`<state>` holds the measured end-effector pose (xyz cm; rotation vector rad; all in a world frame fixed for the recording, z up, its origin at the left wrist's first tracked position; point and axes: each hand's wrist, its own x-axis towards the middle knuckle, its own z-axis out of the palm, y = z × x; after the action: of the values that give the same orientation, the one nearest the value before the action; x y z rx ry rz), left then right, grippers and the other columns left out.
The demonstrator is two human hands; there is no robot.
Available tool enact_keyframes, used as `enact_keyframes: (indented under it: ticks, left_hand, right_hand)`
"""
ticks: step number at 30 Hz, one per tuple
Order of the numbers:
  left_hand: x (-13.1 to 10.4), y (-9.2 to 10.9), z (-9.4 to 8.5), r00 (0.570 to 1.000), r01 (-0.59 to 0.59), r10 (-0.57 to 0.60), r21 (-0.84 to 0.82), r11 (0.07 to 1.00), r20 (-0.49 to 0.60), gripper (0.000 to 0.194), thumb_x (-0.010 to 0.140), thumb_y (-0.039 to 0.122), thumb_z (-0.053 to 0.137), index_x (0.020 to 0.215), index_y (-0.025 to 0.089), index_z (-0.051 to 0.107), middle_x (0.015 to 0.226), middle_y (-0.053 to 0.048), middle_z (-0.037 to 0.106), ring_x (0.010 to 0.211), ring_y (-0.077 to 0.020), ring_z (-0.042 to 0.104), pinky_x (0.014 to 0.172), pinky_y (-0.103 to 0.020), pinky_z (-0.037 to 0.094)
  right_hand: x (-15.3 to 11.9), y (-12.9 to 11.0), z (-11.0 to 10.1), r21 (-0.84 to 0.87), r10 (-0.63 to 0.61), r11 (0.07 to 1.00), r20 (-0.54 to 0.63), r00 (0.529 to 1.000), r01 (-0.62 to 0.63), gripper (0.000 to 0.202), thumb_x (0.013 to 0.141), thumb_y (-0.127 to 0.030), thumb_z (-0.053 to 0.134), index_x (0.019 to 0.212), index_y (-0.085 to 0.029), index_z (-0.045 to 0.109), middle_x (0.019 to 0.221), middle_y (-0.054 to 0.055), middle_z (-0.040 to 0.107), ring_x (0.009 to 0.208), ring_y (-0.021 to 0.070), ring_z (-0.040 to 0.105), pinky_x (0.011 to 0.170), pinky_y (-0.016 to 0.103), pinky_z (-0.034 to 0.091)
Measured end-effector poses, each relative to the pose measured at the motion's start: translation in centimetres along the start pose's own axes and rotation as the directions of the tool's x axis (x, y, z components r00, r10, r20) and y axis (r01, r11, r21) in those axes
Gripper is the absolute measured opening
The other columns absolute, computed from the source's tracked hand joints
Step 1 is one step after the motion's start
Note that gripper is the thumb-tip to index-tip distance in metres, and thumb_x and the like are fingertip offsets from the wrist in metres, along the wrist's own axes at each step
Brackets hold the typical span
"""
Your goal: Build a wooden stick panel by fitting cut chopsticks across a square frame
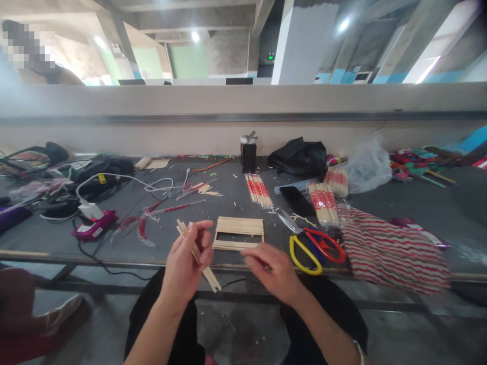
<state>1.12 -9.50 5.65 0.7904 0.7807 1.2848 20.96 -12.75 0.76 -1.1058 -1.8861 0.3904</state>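
Several wooden chopsticks (210,276) slant through my left hand (190,248), the thumb and curled fingers closed around them while the index finger points out to the right. On the table edge ahead lies a small rectangular frame of wooden sticks (240,224), with close-set sticks at its top and bottom and a gap between. My right hand (272,266) is at the frame's lower right corner, its fingers bent and pressed together. Whether those fingertips touch the frame or pinch a small piece cannot be made out.
Scissors (299,230) with red and yellow handles lie right of the frame, near a phone (294,200), wrapped chopstick packs (258,190) and a striped cloth (391,248). A purple power strip (95,225) with cables is at left. Behind stand a black container (249,157) and a black bag (299,156).
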Motion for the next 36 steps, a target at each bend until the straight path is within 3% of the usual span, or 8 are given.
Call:
enact_keyframes:
  ticks: [3,6,12,18,22,27,33,36]
  left_hand:
    - [-1.2,-1.7,1.2,1.0,-0.026,0.026,-0.125,0.992,-0.001,0.031,0.087,0.041,0.054,0.101,0.015,0.064,0.071,0.002,0.047,0.049,-0.0044,0.042,0.043,-0.018,0.033]
    - [-1.4,-3.0,1.8,1.0,-0.021,0.018,-0.164,0.986,-0.021,0.032,0.087,0.042,0.054,0.099,0.014,0.065,0.075,0.0,0.049,0.056,-0.0069,0.047,0.048,-0.02,0.039]
    - [1.1,-2.6,0.6,0.999,-0.049,0.049,-0.018,0.999,0.006,0.03,0.079,0.041,0.065,0.092,0.014,0.07,0.08,-0.004,0.061,0.078,-0.0124,0.056,0.073,-0.024,0.045]
    - [4.5,-0.2,-1.7,0.992,-0.061,0.036,0.203,0.977,0.121,0.026,0.074,0.027,0.07,0.097,0.015,0.07,0.079,-0.002,0.063,0.071,-0.0098,0.055,0.064,-0.021,0.043]
    - [5.3,0.6,-2.4,0.984,-0.026,-0.035,0.337,0.941,0.172,0.031,0.076,0.032,0.068,0.1,0.012,0.067,0.075,-0.003,0.061,0.065,-0.0112,0.055,0.056,-0.022,0.042]
    - [6.1,-0.5,-3.1,0.979,0.041,-0.118,0.401,0.915,0.168,0.043,0.08,0.051,0.057,0.093,0.011,0.067,0.069,-0.002,0.056,0.056,-0.0104,0.052,0.047,-0.022,0.038]
    - [6.4,-2.3,-4.0,0.995,-0.092,0.046,0.649,0.755,0.087,0.049,0.078,0.055,0.059,0.102,0.014,0.068,0.06,0.002,0.051,0.049,-0.0078,0.046,0.044,-0.018,0.032]
    - [6.1,-2.4,-4.1,0.996,-0.064,0.013,0.598,0.799,0.09,0.054,0.081,0.06,0.049,0.098,0.012,0.067,0.06,0.002,0.051,0.047,-0.0077,0.045,0.04,-0.019,0.029]
  right_hand:
    - [-0.4,-1.7,1.5,0.184,0.001,0.981,0.293,0.956,-0.058,0.02,0.087,-0.037,0.059,0.087,-0.019,0.067,0.069,-0.001,0.056,0.062,0.0106,0.051,0.057,0.021,0.038]
    - [-0.6,-1.9,2.6,0.24,0.003,0.964,0.406,0.914,-0.11,0.033,0.086,-0.039,0.058,0.061,-0.017,0.056,0.059,-0.005,0.045,0.056,0.0087,0.042,0.054,0.021,0.032]
    - [0.4,0.6,0.3,-0.024,0.142,0.99,0.306,0.941,-0.141,0.032,0.093,-0.033,0.049,0.064,-0.019,0.055,0.064,-0.003,0.051,0.063,0.0104,0.049,0.059,0.022,0.034]
    - [3.3,2.4,-3.1,-0.333,0.159,0.941,0.298,0.941,-0.054,0.03,0.096,-0.033,0.044,0.076,-0.02,0.063,0.077,0.0,0.064,0.076,0.0133,0.058,0.068,0.023,0.037]
    - [4.2,2.8,-2.8,-0.538,0.155,0.842,0.316,0.936,0.042,0.031,0.096,-0.034,0.044,0.077,-0.02,0.065,0.079,0.002,0.066,0.081,0.0158,0.061,0.068,0.024,0.037]
    - [3.4,3.2,-2.1,-0.66,0.171,0.749,0.28,0.945,0.06,0.03,0.096,-0.032,0.044,0.079,-0.02,0.065,0.078,0.002,0.067,0.078,0.0165,0.061,0.066,0.026,0.035]
    - [2.7,3.8,-2.0,-0.664,0.068,0.743,0.198,0.978,0.083,0.03,0.096,-0.032,0.044,0.076,-0.021,0.065,0.072,0.002,0.066,0.073,0.0154,0.059,0.063,0.027,0.033]
    - [2.7,3.8,-1.8,-0.697,0.027,0.711,0.157,0.987,0.091,0.032,0.097,-0.031,0.044,0.075,-0.022,0.065,0.07,0.002,0.065,0.071,0.0152,0.058,0.061,0.028,0.031]
